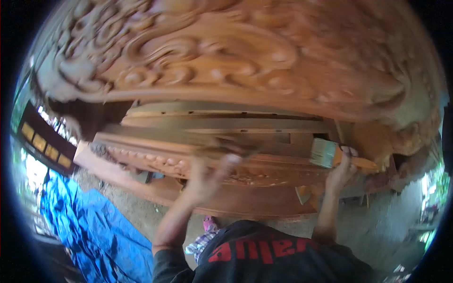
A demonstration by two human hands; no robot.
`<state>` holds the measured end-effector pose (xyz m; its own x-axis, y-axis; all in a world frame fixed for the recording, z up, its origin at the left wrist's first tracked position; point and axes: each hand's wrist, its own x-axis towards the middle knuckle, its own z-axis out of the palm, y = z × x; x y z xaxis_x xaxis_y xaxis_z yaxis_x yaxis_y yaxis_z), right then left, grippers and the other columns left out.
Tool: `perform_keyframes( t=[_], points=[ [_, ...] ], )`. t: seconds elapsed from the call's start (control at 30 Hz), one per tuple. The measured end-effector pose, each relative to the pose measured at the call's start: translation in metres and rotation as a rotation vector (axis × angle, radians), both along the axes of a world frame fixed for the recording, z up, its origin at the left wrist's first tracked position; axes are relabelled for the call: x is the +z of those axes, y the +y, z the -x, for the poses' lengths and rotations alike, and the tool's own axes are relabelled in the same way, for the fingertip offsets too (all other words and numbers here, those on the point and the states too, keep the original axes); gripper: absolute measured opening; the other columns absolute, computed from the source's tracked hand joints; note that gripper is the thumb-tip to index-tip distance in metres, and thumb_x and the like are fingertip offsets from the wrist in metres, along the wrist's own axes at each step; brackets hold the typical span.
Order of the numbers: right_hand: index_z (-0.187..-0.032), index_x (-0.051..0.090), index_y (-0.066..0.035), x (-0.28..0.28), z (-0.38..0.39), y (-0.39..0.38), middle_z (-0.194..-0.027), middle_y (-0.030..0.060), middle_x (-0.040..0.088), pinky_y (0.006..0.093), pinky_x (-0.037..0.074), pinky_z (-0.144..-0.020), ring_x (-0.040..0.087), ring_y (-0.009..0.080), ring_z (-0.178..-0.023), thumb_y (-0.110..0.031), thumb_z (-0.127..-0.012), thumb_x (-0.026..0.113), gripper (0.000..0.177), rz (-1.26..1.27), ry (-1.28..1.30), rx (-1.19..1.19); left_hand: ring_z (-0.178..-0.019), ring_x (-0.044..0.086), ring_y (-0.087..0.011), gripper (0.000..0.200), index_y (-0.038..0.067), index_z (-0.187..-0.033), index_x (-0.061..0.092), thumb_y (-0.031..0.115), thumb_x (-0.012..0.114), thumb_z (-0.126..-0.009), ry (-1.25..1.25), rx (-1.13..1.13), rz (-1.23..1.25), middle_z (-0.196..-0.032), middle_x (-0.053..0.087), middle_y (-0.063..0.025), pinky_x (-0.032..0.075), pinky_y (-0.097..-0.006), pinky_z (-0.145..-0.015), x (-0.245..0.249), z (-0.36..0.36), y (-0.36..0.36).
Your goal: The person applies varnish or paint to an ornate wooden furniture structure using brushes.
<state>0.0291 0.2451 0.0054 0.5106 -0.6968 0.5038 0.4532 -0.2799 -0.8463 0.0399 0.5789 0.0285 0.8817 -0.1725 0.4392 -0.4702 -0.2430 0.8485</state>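
Observation:
My right hand (343, 170) is closed around the orange wooden handle of a wide flat paintbrush (323, 153), whose pale bristles point left. The brush is over the inside of a large carved wooden piece of furniture (212, 52), below its carved upper panel. My left hand (210, 178) is raised in front of the lower carved rail (155, 162), its fingers smeared by motion. A brownish blur (231, 145) shows at its fingertips; whether that is a held thing cannot be made out.
Slatted wooden boards (222, 123) span the frame behind my hands. A blue tarp (94, 231) lies on the ground at lower left. Farther left stands a dark wooden panel with yellowish squares (46, 147). A small tan wedge-shaped piece (303, 193) is near the lower ledge.

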Motion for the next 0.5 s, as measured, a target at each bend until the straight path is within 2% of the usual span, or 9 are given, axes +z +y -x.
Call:
perform_keyframes(
  t=[0.07,0.13,0.17,0.2,0.23,0.37,0.43,0.47,0.5],
  points=[
    [-0.096,0.058,-0.004,0.007,0.009,0.033,-0.088,0.0017,0.055,0.0260,0.044,-0.073,0.052,0.0125,-0.080,-0.018,-0.092,0.057,0.015,0.008,0.025,0.105,-0.079,0.060,-0.0114,0.026,0.002,-0.101,0.060,0.027,0.059,-0.093,0.322,0.107,0.573,-0.082,0.063,-0.0026,0.049,-0.0289,-0.074,0.013,-0.011,0.002],
    [-0.099,0.058,-0.005,-0.003,0.012,0.062,-0.084,0.0005,0.059,0.0246,0.046,-0.065,0.056,0.0109,-0.075,-0.017,-0.093,0.057,0.014,-0.037,0.052,0.459,-0.068,0.050,-0.0082,0.028,0.003,-0.089,0.057,0.031,0.058,-0.094,0.314,0.353,0.449,-0.074,0.057,0.0003,0.043,-0.0255,-0.064,0.008,-0.031,0.003],
    [-0.101,0.058,-0.003,0.011,0.012,0.086,-0.083,0.0042,0.062,0.0262,0.049,-0.063,0.059,0.0109,-0.074,-0.018,-0.094,0.056,0.016,0.370,0.060,0.279,-0.067,0.049,-0.0130,0.026,0.003,-0.087,0.057,0.029,0.057,-0.094,0.215,0.293,0.318,-0.074,0.056,-0.0037,0.041,-0.0266,-0.063,-0.002,-0.040,0.006],
    [-0.103,0.058,-0.001,0.004,0.012,0.086,-0.086,0.0087,0.065,0.0271,0.050,-0.062,0.062,0.0117,-0.076,-0.017,-0.095,0.054,0.019,0.465,0.113,0.447,-0.071,0.051,-0.0182,0.025,0.002,-0.089,0.058,0.026,0.056,-0.094,0.201,0.260,0.087,-0.078,0.057,-0.0079,0.042,-0.0300,-0.068,-0.006,-0.044,0.009],
    [-0.100,0.060,-0.001,0.005,0.012,0.084,-0.086,0.0077,0.064,0.0281,0.049,-0.066,0.060,0.0131,-0.076,-0.016,-0.093,0.057,0.017,0.486,0.110,0.380,-0.076,0.053,-0.0234,0.024,0.000,-0.091,0.059,0.024,0.056,-0.094,0.174,0.230,-0.143,-0.082,0.058,-0.0121,0.043,-0.0333,-0.073,-0.011,-0.048,0.009],
    [-0.094,0.062,-0.001,0.009,0.021,0.030,-0.086,0.0104,0.063,0.0305,0.047,-0.067,0.061,0.0193,-0.075,-0.013,-0.089,0.061,0.013,0.305,0.250,0.113,-0.089,0.052,-0.0345,0.024,-0.002,-0.096,0.060,0.020,0.057,-0.092,-0.192,0.188,-0.294,-0.092,0.058,-0.0191,0.041,-0.0418,-0.082,-0.036,-0.050,0.003],
    [-0.093,0.062,-0.005,0.023,0.034,-0.009,-0.087,0.0102,0.063,0.0331,0.048,-0.069,0.061,0.0241,-0.078,-0.009,-0.086,0.063,0.008,0.613,0.257,-0.250,-0.097,0.050,-0.0387,0.024,-0.003,-0.098,0.061,0.019,0.058,-0.091,-0.181,0.283,-0.279,-0.099,0.058,-0.0204,0.037,-0.0464,-0.088,-0.040,-0.049,-0.001],
    [-0.093,0.062,-0.005,0.025,0.037,-0.014,-0.087,0.0102,0.063,0.0331,0.048,-0.069,0.061,0.0241,-0.078,-0.009,-0.086,0.063,0.008,0.617,0.253,-0.264,-0.096,0.051,-0.0373,0.024,-0.003,-0.098,0.061,0.020,0.057,-0.091,-0.188,0.246,-0.323,-0.098,0.059,-0.0208,0.037,-0.0461,-0.088,-0.033,-0.047,-0.001],
    [-0.092,0.062,-0.007,0.027,0.040,-0.018,-0.092,0.0106,0.062,0.0359,0.047,-0.072,0.061,0.0271,-0.083,-0.006,-0.082,0.064,0.011,0.825,0.274,-0.418,-0.096,0.051,-0.0373,0.024,-0.003,-0.098,0.061,0.020,0.057,-0.091,-0.196,0.234,-0.316,-0.098,0.059,-0.0208,0.037,-0.0461,-0.088,-0.031,-0.048,-0.003]
  ],
)
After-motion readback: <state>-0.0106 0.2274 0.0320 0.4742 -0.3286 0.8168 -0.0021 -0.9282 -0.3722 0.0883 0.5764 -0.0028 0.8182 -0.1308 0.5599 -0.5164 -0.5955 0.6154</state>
